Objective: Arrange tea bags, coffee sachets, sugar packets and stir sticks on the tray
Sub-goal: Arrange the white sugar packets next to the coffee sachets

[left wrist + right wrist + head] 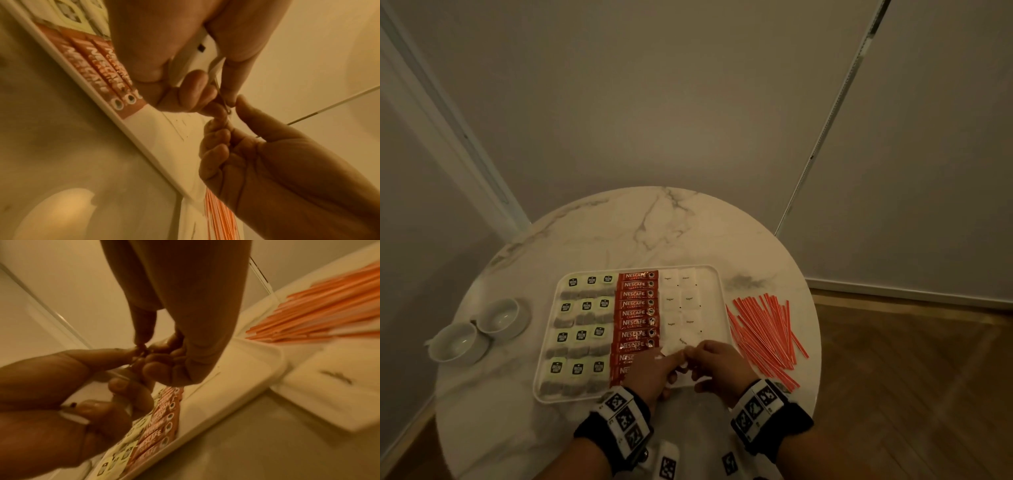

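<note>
Our left hand (654, 373) grips spare sugar packets (197, 53). Our right hand (717, 363) pinches one off to fill the tray (717, 274)

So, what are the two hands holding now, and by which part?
The left hand holds white sugar packets between thumb and fingers; the right hand pinches the edge of one at its fingertips.

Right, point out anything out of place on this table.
The stir sticks lie in a loose, fanned heap on the table, right of the tray, not on it. The tea bags, coffee and sugar sit in rows.
</note>
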Demonstrator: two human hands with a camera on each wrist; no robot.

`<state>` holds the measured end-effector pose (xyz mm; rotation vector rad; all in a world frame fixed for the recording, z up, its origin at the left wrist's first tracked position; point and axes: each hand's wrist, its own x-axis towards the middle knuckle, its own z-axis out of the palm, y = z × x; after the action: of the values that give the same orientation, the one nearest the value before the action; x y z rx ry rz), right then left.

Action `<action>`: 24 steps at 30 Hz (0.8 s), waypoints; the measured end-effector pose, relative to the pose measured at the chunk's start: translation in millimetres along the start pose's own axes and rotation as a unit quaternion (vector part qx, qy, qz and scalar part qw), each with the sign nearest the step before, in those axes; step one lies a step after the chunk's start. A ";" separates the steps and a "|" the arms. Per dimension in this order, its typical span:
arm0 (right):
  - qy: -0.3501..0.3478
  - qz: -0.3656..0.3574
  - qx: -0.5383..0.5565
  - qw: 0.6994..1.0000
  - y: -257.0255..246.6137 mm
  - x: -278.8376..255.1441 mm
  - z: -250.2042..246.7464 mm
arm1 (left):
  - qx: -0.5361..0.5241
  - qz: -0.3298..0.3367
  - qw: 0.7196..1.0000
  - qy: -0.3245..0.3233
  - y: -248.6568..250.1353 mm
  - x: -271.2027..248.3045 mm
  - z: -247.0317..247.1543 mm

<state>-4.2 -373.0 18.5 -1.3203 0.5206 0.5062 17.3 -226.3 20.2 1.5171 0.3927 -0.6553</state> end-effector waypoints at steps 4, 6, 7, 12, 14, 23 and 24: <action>0.042 0.043 0.056 0.997 12.2 4.3 -5.3 | 0.074 -0.037 0.996 -0.022 -12.3 -1.4 -1.9; 0.062 0.053 0.022 0.996 14.3 6.6 -10.4 | 0.124 -0.043 0.991 -0.041 -15.5 -1.1 -3.6; 0.073 0.053 -0.010 0.996 14.1 8.3 -13.6 | 0.158 -0.041 0.986 -0.042 -16.1 -0.4 -4.1; 0.103 0.027 -0.280 0.954 0.9 29.8 -27.6 | 0.256 0.037 0.966 0.027 -19.0 5.6 -6.8; 0.111 0.027 -0.340 0.933 -3.1 39.3 -27.3 | 0.282 0.054 0.958 0.026 -18.2 6.2 -7.4; 0.134 0.058 -0.343 0.928 -3.4 58.5 -25.3 | 0.407 0.132 0.904 -0.013 -18.6 23.7 -4.5; 0.137 0.061 -0.349 0.925 -2.9 59.6 -25.0 | 0.411 0.134 0.902 -0.011 -18.4 26.3 -4.6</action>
<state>42.5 -395.0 -20.5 -2.0713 0.6894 0.6446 27.0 -224.4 -10.7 2.3100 -0.1540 -0.6492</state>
